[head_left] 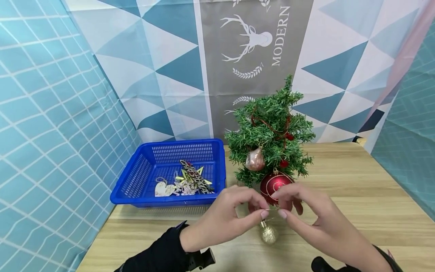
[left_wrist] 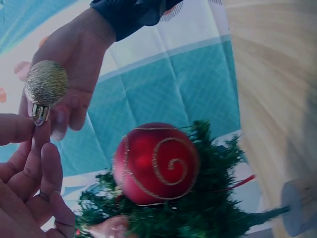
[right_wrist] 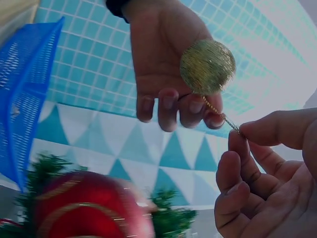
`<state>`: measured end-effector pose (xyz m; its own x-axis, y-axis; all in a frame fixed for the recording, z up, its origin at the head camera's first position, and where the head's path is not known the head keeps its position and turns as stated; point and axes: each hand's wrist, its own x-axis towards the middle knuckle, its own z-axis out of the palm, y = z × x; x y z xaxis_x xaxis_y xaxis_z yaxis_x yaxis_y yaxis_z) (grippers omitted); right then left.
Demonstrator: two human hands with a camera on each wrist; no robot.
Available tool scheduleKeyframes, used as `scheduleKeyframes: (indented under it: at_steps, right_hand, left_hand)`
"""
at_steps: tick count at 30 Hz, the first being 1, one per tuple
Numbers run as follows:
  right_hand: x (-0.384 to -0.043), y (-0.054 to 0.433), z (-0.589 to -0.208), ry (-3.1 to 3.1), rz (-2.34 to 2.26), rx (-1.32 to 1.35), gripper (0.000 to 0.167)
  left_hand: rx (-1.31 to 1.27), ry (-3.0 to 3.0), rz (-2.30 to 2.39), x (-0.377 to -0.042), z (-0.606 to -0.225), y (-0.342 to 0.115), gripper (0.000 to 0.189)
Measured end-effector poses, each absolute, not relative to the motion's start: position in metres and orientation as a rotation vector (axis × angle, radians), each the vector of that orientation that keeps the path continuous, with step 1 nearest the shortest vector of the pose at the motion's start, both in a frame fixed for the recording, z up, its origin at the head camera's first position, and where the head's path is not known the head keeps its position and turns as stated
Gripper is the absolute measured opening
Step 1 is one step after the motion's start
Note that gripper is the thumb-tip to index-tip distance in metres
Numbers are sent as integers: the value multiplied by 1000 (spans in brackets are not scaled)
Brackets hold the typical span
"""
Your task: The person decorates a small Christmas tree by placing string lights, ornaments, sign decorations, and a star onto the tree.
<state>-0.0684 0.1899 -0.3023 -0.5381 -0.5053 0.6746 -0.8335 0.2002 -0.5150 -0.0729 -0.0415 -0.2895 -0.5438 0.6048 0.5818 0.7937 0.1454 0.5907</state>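
Note:
A small gold Christmas ball [head_left: 269, 234] hangs below my fingertips, in front of the tree. My left hand [head_left: 234, 216] pinches its thin gold string between thumb and forefinger, close above the ball's cap. Opposite it, my right hand [head_left: 314, 214] pinches the string too; in the right wrist view the gold string [right_wrist: 218, 113] runs from the ball to that thumb and forefinger. Just behind the hands, a large red ball with gold swirls [head_left: 275, 185] hangs low on a small green Christmas tree [head_left: 272, 124]. The right fingers partly cover it in the head view.
A blue plastic basket [head_left: 136, 158] stands to the left, with a heap of ornaments [head_left: 192, 179] inside. A pink ornament [head_left: 255, 160] and a red garland hang on the tree. Patterned cloth [head_left: 170, 71] closes off the back; the wooden table [head_left: 367, 189] extends right.

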Motion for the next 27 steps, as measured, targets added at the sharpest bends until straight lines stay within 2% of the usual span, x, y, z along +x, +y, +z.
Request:
scheduleKeyframes:
  at_steps: [6,12,23,27]
  right_hand:
    - [-58,175,-309,-2129,1265,1244,42]
    - [-59,167,-315,-2117,1180,1231,19]
    - [-60,148,-322,-2065,985,1239,23]
    - [-69,141,-307,-2045,906,1158,21]
  left_hand:
    - [-1321,-2320,-1434,-71,-304,-48,3]
    - [-1281,-2365,-1350,-74,-311,-53,4]
    - [-1326,-2385,-1184,-77,-324,-68,6]
    - [-1292,-2320,-1105,-91,-314,-70,3]
